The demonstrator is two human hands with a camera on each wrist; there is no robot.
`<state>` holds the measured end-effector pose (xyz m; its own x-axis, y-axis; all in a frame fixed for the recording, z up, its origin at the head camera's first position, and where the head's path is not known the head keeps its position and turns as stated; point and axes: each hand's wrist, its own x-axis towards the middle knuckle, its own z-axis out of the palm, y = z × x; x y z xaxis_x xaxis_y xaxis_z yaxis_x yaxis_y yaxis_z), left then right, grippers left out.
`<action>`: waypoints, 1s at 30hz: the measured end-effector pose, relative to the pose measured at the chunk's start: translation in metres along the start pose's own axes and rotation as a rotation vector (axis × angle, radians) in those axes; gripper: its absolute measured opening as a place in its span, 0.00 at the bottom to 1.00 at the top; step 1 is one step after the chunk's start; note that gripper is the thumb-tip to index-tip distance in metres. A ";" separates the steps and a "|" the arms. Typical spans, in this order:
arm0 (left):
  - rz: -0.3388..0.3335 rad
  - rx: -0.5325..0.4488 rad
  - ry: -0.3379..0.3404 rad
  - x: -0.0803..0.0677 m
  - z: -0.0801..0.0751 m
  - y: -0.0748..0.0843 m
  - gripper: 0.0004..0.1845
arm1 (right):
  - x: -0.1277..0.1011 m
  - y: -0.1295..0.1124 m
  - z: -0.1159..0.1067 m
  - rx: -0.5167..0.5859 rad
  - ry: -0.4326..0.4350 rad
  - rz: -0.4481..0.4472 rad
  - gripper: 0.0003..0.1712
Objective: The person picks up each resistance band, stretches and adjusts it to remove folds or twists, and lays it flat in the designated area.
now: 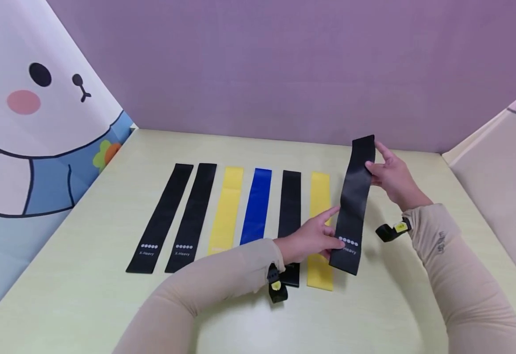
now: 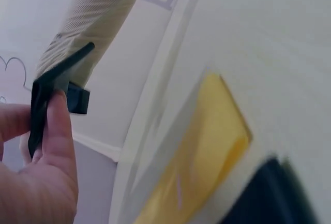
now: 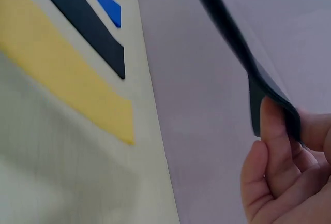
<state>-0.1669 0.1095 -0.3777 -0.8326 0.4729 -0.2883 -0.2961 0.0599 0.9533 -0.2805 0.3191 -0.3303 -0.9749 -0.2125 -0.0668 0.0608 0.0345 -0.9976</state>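
Note:
Both hands hold one black resistance band [image 1: 354, 201] stretched lengthwise above the pale table [image 1: 85, 295], at the right end of a row of bands. My left hand [image 1: 313, 238] pinches its near end by the white dots; the left wrist view shows the thumb [image 2: 58, 125] pressed on the band's edge [image 2: 37, 115]. Its far end is pinched by my right hand [image 1: 388, 174], whose fingers [image 3: 274, 146] clamp the band [image 3: 248, 63]. A yellow band [image 1: 319, 231] lies just left of the held one, then a black band [image 1: 290, 211].
On the table lie, from the left, two black bands [image 1: 162, 216] [image 1: 192, 216], a yellow band [image 1: 226, 209] and a blue band [image 1: 256, 204]. A purple wall [image 1: 284, 69] backs the table; printed panels [image 1: 32, 123] close the left and right sides.

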 end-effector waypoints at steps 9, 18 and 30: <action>-0.009 -0.044 0.068 0.007 0.026 -0.013 0.46 | -0.001 0.000 -0.017 -0.204 -0.020 0.032 0.42; -0.026 -0.085 0.028 0.005 0.040 -0.019 0.42 | 0.003 0.005 -0.026 -0.433 0.037 0.048 0.47; -0.040 -0.091 0.020 0.004 0.048 -0.021 0.44 | 0.002 0.013 -0.032 -0.381 0.023 0.071 0.46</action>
<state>-0.1416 0.1526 -0.3949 -0.8282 0.4537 -0.3289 -0.3701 -0.0022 0.9290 -0.2889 0.3505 -0.3424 -0.9759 -0.1748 -0.1305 0.0484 0.4096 -0.9110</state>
